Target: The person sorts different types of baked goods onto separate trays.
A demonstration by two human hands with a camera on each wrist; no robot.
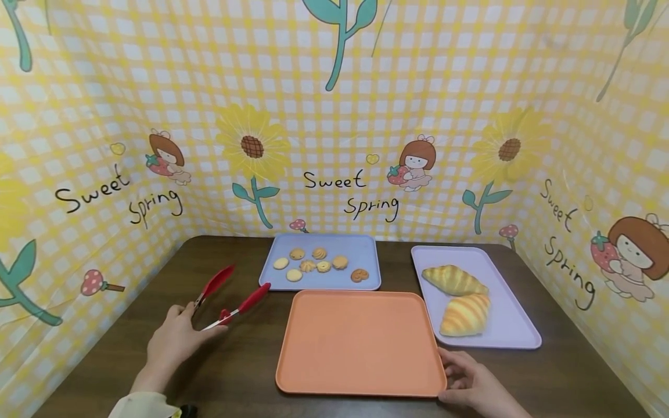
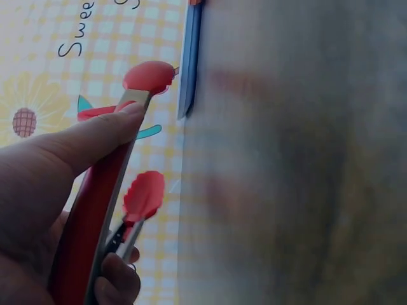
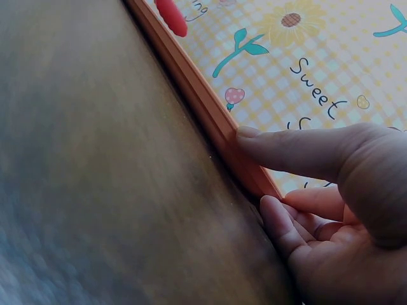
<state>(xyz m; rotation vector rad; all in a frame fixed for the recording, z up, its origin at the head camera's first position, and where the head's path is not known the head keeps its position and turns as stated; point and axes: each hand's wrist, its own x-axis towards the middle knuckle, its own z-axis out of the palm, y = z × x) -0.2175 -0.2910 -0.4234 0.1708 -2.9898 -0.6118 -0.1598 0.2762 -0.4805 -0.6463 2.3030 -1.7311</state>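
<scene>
My left hand (image 1: 172,339) grips a pair of red-tipped kitchen tongs (image 1: 253,297) at the left of the table, their two arms spread apart with nothing between the tips. In the left wrist view the thumb lies along one red arm of the tongs (image 2: 95,210), and fingers curl at the other. An orange tray (image 1: 360,342), bare on top, lies at the front middle. At its right front corner my right hand (image 1: 473,383) holds the edge. The right wrist view shows the thumb against the tray's side (image 3: 216,124) and curled fingers around the corner.
Behind the orange tray, a blue tray (image 1: 324,285) carries several cookies (image 1: 340,263). To the right, a lavender tray (image 1: 509,313) bears two croissant-shaped breads (image 1: 465,314). A yellow checked cloth (image 1: 334,128) hangs around the back and sides of the dark wooden table (image 1: 235,360).
</scene>
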